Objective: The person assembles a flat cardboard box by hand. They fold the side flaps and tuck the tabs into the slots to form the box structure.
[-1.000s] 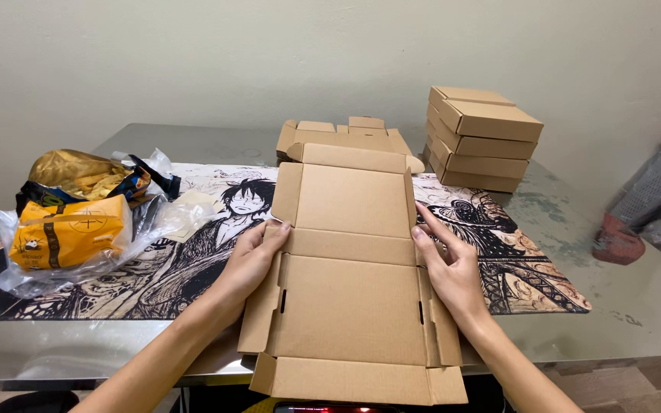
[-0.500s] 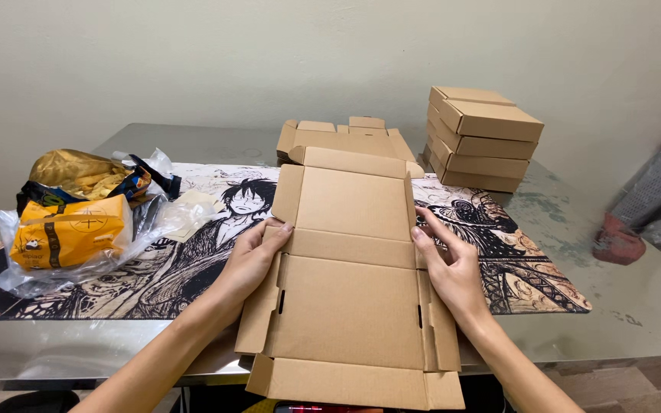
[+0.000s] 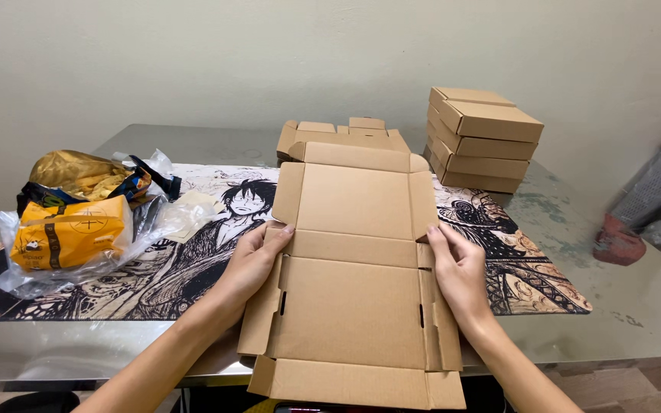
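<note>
Behind the flat box [image 3: 353, 306], stacked boxes [image 3: 482, 138].

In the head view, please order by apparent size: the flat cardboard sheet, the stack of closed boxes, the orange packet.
1. Flat cardboard sheet, clearly largest, though nearest the camera.
2. Stack of closed boxes.
3. Orange packet; close to the stack, so unsure.

Stacked closed boxes [image 3: 483, 138] far right; plastic bag of orange packets [image 3: 70, 237] left; illustrated mat [image 3: 193, 252].

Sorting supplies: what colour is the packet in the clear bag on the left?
Yellow-orange packet with a dark band, seen in the head view.
</note>
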